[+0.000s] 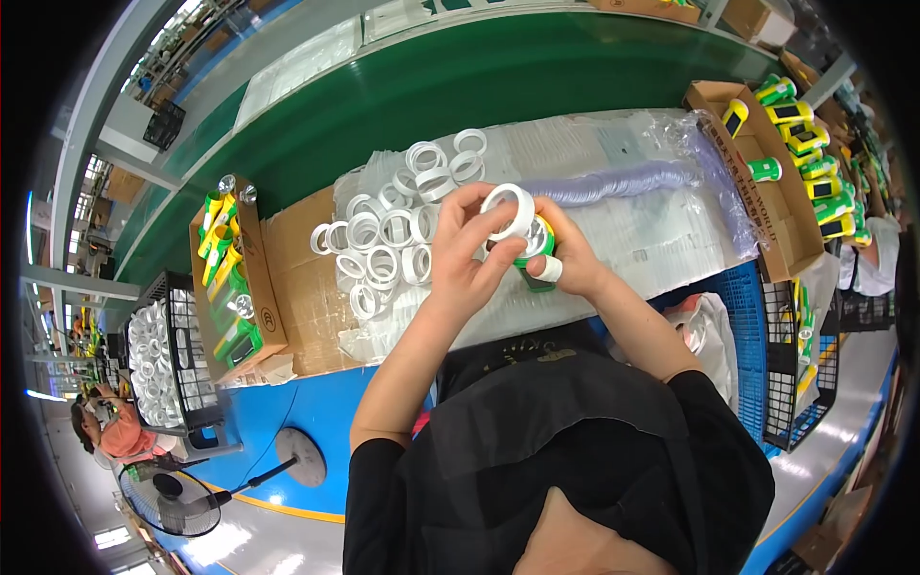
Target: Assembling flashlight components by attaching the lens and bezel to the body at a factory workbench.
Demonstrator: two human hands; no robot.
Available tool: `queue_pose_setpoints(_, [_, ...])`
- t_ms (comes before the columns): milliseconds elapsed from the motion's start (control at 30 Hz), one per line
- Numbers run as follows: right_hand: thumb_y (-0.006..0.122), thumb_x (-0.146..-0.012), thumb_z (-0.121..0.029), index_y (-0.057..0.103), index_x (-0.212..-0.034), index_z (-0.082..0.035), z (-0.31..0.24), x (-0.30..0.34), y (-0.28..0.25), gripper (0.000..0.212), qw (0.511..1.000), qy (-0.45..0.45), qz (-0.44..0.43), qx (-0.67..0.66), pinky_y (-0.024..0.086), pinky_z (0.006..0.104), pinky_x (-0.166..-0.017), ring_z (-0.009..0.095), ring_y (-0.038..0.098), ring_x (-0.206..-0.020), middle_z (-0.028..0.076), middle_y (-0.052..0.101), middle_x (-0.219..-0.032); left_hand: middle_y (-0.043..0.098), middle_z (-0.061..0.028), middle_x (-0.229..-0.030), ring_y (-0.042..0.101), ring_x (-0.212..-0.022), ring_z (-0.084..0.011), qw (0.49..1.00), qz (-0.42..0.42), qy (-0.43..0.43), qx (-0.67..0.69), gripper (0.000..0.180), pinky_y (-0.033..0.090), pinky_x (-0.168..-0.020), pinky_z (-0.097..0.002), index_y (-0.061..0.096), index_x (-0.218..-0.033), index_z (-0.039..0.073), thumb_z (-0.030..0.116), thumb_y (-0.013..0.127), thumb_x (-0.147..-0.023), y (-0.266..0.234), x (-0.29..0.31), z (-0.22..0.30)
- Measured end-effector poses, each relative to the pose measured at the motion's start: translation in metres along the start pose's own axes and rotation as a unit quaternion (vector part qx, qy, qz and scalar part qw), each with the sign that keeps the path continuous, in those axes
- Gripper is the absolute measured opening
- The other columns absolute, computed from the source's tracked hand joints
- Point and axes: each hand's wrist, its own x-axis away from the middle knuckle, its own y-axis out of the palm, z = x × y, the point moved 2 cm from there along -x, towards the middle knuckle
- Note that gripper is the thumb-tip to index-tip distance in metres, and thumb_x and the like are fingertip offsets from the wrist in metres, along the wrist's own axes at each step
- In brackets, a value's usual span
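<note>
My left hand [466, 257] is closed on a white plastic ring [524, 213], pinched between thumb and fingers. Just behind and below the ring is a green flashlight [539, 237] with a shiny silver reflector, wrapped by my right hand [575, 253]. A white wrapping covers the right thumb's tip. Ring and reflector end are very close; whether they touch I cannot tell. To the left of my hands, many loose white rings [381, 266] lie scattered and overlapping on the plastic-covered cardboard [661, 251].
At the left stands a carton [257, 278] of green-and-yellow flashlights; another carton [757, 196] with a few stands at the right. A black crate [196, 335] holds more white rings. Clear plastic film [623, 182] lies behind my hands. A fan [171, 498] stands on the floor.
</note>
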Motion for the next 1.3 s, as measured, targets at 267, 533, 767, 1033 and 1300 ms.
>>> queue_pose_setpoints(267, [0.079, -0.082, -0.037, 0.042, -0.129, -0.006, 0.005, 0.004, -0.008, 0.068, 1.000, -0.016, 0.012, 0.014, 0.051, 0.0300, -0.084, 0.013, 0.057, -0.102, 0.004, 0.055, -0.113, 0.053, -0.0154, -0.119, 0.056, -0.098, -0.0255, 0.999, -0.028, 0.008, 0.019, 0.031, 0.049, -0.081, -0.0336, 0.065, -0.111, -0.001, 0.006, 0.072, -0.082, 0.011, 0.007, -0.011])
queue_pose_setpoints(533, [0.074, -0.087, -0.030, 0.041, -0.132, -0.009, -0.001, -0.001, -0.003, 0.061, 1.000, -0.002, 0.003, -0.020, 0.053, 0.0318, -0.077, 0.015, 0.060, -0.090, 0.006, 0.056, -0.109, 0.052, -0.0173, -0.120, 0.055, -0.097, -0.0291, 0.996, -0.043, 0.037, -0.069, 0.028, 0.047, -0.083, -0.0371, 0.065, -0.105, 0.000, 0.011, 0.073, -0.080, 0.005, 0.002, -0.008])
queue_pose_setpoints(767, [0.072, -0.088, -0.026, 0.045, -0.127, -0.010, 0.008, -0.004, -0.007, 0.049, 0.997, 0.008, -0.023, -0.077, 0.054, 0.0313, -0.069, 0.016, 0.062, -0.079, 0.006, 0.057, -0.107, 0.052, -0.0136, -0.119, 0.055, -0.099, -0.0230, 1.000, 0.006, -0.013, 0.004, 0.020, 0.048, -0.082, -0.0335, 0.068, -0.101, 0.000, 0.013, 0.067, -0.086, -0.013, -0.011, -0.003])
queue_pose_setpoints(1033, [0.073, -0.087, -0.036, 0.044, -0.129, -0.009, 0.006, 0.000, -0.005, 0.057, 1.000, 0.002, -0.007, 0.002, 0.043, 0.0318, -0.094, 0.015, 0.051, -0.112, 0.005, 0.053, -0.118, 0.055, -0.0089, -0.108, 0.057, -0.086, -0.0169, 0.996, -0.081, 0.000, -0.034, 0.049, 0.048, -0.068, -0.0270, 0.072, -0.100, 0.004, 0.024, 0.090, -0.059, -0.011, -0.010, 0.006])
queue_pose_setpoints(1300, [0.077, -0.081, -0.043, 0.037, -0.142, -0.007, -0.014, -0.002, -0.010, 0.081, 0.998, -0.068, 0.004, 0.018, 0.043, 0.0364, -0.099, 0.022, 0.052, -0.120, 0.011, 0.050, -0.132, 0.056, -0.0060, -0.104, 0.056, -0.085, -0.0203, 0.986, -0.136, 0.026, -0.090, 0.050, 0.050, -0.070, -0.0310, 0.073, -0.103, 0.009, 0.023, 0.089, -0.058, -0.005, -0.025, 0.021])
